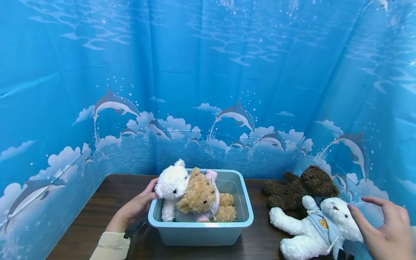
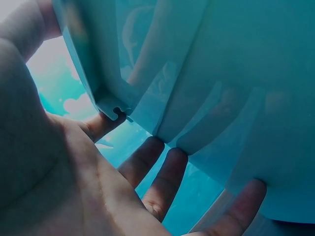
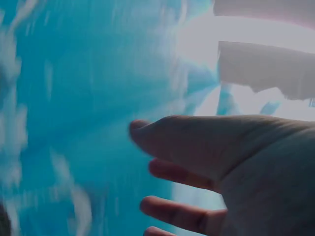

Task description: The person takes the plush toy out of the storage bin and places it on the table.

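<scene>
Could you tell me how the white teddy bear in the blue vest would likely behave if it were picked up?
The white bear looks plush, so probably light and floppy, limbs dangling. Its fuzzy fur should grip easily, and it seems unlikely to roll or break.

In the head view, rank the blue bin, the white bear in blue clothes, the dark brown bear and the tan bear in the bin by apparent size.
1. blue bin, plainly largest.
2. white bear in blue clothes and dark brown bear: look alike; the white one lies nearer and overlaps the brown one, so unranked.
3. tan bear, smallest, though partly hidden by the bin wall.
</scene>
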Tool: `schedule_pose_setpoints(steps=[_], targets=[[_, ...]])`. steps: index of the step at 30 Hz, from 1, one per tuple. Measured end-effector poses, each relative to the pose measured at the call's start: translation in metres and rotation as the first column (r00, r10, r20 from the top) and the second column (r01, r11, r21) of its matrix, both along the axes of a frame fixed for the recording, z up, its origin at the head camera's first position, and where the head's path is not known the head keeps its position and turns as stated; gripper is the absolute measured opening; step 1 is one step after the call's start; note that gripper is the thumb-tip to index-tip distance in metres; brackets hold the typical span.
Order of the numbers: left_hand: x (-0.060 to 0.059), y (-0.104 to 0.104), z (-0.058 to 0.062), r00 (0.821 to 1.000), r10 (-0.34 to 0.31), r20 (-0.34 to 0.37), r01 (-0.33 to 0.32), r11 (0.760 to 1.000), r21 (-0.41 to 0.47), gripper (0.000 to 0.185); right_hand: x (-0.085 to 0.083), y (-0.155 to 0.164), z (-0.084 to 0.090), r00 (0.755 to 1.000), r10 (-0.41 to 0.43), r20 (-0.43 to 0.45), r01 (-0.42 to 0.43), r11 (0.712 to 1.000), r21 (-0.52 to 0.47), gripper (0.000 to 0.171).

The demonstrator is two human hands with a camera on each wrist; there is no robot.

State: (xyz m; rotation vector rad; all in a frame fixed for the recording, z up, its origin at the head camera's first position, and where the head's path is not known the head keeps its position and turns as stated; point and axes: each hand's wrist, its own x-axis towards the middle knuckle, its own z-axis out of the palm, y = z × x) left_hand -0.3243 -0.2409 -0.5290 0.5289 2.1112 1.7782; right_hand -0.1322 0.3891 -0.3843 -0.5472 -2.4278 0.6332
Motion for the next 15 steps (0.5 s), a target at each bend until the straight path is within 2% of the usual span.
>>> schedule_pose_setpoints(steps=[2,3,5,8,10,13,15], targets=[[0.000,-0.001,0.000,1.000,0.008,0.007,-0.008,1.000,0.001,0.079,-0.004,-0.024,0.009,0.991,0.096,-0.096,-0.096,0.995,-0.001,0.051],[0.000,-0.001,0.000,1.000,0.010,0.008,-0.010,1.000,0.002,0.079,-0.008,-0.036,0.015,0.975,0.164,-0.148,-0.166,0.986,-0.001,0.049],[0.000,-0.002,0.000,1.000,0.013,0.008,-0.013,1.000,0.004,0.078,-0.017,-0.060,0.026,0.918,0.306,-0.252,-0.309,0.951,0.028,0.045],[0.000,-0.002,0.000,1.000,-0.004,-0.002,0.004,1.000,0.006,0.078,-0.035,-0.095,0.041,0.793,0.510,-0.333,-0.496,0.858,0.132,0.042],[0.000,-0.001,0.000,1.000,-0.011,-0.009,0.011,1.000,0.003,0.077,-0.048,-0.115,0.052,0.711,0.626,-0.320,-0.585,0.779,0.225,0.041],[0.001,-0.001,-0.001,1.000,-0.017,-0.011,0.017,1.000,0.001,0.076,-0.071,-0.142,0.063,0.624,0.744,-0.241,-0.675,0.668,0.313,0.039],[0.001,-0.001,-0.001,1.000,-0.013,-0.009,0.013,1.000,-0.001,0.076,-0.086,-0.157,0.066,0.579,0.796,-0.177,-0.718,0.600,0.352,0.037]])
